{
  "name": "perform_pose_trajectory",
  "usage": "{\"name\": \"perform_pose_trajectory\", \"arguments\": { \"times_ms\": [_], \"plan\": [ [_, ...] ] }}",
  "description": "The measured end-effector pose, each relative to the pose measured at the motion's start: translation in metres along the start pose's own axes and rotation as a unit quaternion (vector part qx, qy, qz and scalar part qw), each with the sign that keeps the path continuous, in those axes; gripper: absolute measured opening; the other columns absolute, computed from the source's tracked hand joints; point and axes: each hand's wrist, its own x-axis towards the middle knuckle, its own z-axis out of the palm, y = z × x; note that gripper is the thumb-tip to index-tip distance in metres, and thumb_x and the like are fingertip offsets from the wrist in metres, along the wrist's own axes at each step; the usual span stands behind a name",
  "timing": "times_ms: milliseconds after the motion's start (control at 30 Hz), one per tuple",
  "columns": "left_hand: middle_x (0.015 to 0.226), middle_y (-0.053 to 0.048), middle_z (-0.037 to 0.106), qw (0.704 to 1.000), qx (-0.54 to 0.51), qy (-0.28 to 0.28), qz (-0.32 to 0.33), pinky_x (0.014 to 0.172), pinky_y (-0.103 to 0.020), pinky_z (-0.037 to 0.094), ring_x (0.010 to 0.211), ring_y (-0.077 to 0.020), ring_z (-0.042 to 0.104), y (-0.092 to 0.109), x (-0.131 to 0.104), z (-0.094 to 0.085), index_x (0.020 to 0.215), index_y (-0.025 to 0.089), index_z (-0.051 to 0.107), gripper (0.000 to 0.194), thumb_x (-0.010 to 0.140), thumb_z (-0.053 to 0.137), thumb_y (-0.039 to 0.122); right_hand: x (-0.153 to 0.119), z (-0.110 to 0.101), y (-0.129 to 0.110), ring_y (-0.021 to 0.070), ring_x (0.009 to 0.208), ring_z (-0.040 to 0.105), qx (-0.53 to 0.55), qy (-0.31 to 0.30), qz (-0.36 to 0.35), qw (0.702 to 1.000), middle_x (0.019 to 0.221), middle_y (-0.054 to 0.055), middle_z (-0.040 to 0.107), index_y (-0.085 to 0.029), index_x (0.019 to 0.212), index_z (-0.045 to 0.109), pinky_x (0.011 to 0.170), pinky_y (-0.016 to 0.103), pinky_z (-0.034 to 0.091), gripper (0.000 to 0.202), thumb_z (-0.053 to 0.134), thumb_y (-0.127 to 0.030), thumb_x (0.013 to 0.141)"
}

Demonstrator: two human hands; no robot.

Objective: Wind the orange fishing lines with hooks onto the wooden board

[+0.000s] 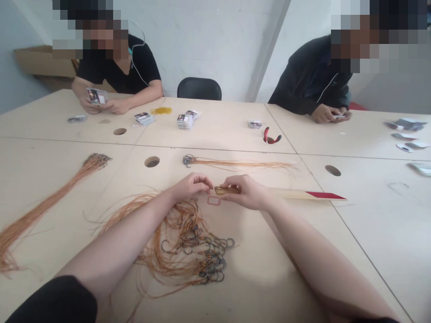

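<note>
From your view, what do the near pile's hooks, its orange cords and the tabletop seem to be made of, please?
The hooks look like metal, dark grey with faint sheen. The orange cords, thin and loosely looped, may be thread or plastic line; finish unclear. The tabletop, pale tan and matte, might be wood board.

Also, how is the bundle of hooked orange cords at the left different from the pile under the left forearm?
The pile is tangled, with looping cords; the bundle has mostly straight cords lying side by side. The pile's hooks are scattered in loose clusters; the bundle's hooks are gathered at its far end. Both have orange cords and dark hooks.
</note>
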Motion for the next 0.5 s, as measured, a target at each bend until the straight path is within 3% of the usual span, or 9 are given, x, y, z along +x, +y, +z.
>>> {"name": "perform_pose_trajectory", "arguments": {
  "times_ms": [133,333,500],
  "plan": [
    [0.072,-0.002,0.063,1.0,0.001,0.001,-0.002,0.069,-0.024,0.043,0.07,-0.0125,0.057,-0.002,0.0,-0.0006,0.077,0.012,0.061,0.013,0.068,0.057,0.02,-0.0034,-0.009,-0.0013,0.0085,0.052,0.043,0.055,-0.056,0.026,0.997,0.064,-0.003,0.055,-0.019,0.085,0.061,0.049,0.021,0.033,0.023,0.056,-0.042,0.081],
    [0.074,-0.003,0.061,0.999,-0.011,-0.025,0.029,0.066,-0.021,0.042,0.069,-0.0108,0.054,0.0008,-0.0026,0.0001,0.078,0.01,0.061,0.014,0.07,0.062,0.023,-0.0027,-0.0037,0.0001,0.0114,0.062,0.047,-0.047,0.062,-0.025,0.997,0.075,0.002,0.057,-0.017,0.089,0.056,0.056,0.023,0.035,0.021,0.057,-0.036,0.081],
    [0.073,-0.004,0.06,0.998,-0.021,-0.042,0.036,0.062,-0.02,0.041,0.067,-0.0103,0.053,0.0008,-0.0042,-0.0008,0.08,0.01,0.061,0.022,0.07,0.065,0.029,-0.0046,-0.0001,0.0042,0.0166,0.075,0.053,-0.094,0.07,-0.087,0.989,0.084,0.007,0.058,-0.017,0.094,0.054,0.065,0.027,0.04,0.02,0.053,-0.034,0.084]
  ]
}}
